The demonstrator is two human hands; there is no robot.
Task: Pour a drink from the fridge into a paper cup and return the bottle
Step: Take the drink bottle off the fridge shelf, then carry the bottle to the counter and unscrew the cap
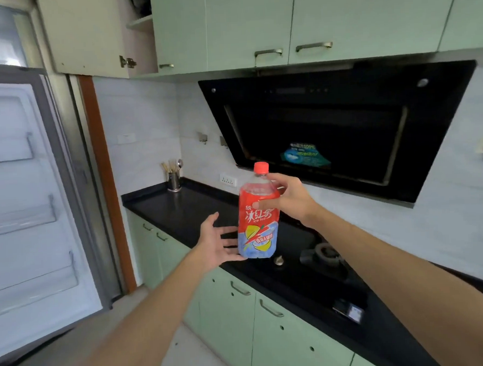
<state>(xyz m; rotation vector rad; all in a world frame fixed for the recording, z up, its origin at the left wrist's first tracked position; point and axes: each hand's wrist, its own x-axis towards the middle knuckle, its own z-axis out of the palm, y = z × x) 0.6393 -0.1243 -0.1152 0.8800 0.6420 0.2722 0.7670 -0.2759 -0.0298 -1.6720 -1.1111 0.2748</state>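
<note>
A large ice tea bottle (258, 224) with a red and blue label and a red cap is held upright in the air above the black counter. My right hand (287, 198) grips its upper part, thumb across the label and fingers behind the shoulder. My left hand (219, 244) is spread, palm up, with its fingertips under the bottle's base. The fridge door (26, 208) stands open at the left, its white inner shelves showing nothing on them. No paper cup is in view.
A black counter (180, 208) runs from the fridge to the right with a gas hob (326, 255) and its knob (279, 260). A utensil holder (174, 180) stands at the back corner. A black range hood (343, 127) hangs above. Green cabinets are above and below.
</note>
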